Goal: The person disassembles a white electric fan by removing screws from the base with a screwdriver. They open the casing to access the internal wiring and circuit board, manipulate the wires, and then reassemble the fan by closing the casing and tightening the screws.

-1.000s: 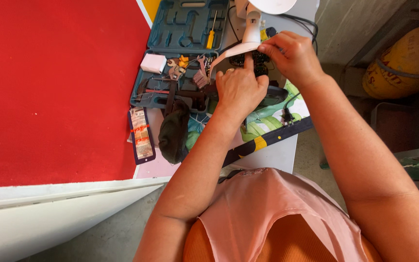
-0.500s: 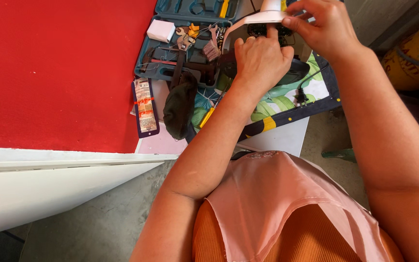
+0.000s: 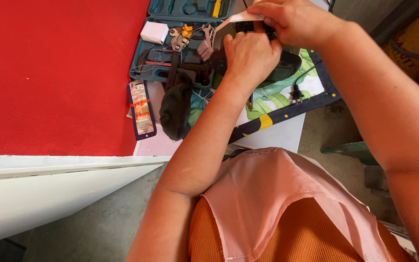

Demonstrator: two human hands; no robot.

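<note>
One white strip [image 3: 238, 18] sits at the top edge of view, above the tool case. Your right hand [image 3: 294, 22] pinches its far end, fingers curled closed over it. Your left hand [image 3: 250, 53] is just below, closed, thumb tip up against the strip's underside. The strip's long axis runs roughly left-right, dipping toward its left end; that free end points at the case. A dark object [image 3: 255, 28] is under both hands, mostly hidden; you cannot tell what it is.

One open teal case [image 3: 153, 73] lies beside your left hand. Inside it: one small white block [image 3: 154, 32], one wrench [image 3: 176, 44], a few orange bits [image 3: 186, 31], and tangled dark tools that cannot be counted. One yellow-handled tool [image 3: 217, 8] is in the upper tray.

One black pouch [image 3: 175, 106] hangs over the case's near edge. One flat packet [image 3: 141, 107] with a dark border lies just left of the pouch.

One black plug [image 3: 297, 91] with its cord rests on a leaf-print cloth [image 3: 277, 99], which has a dark border with a yellow patch.

The surface is a white table [image 3: 280, 136]. A red mat [image 3: 49, 73] covers its left part. The floor [image 3: 98, 228] below is grey concrete. One yellow sack [image 3: 415, 51] is at far right.

You wear an orange top with a pink cloth [image 3: 277, 194] over it.
</note>
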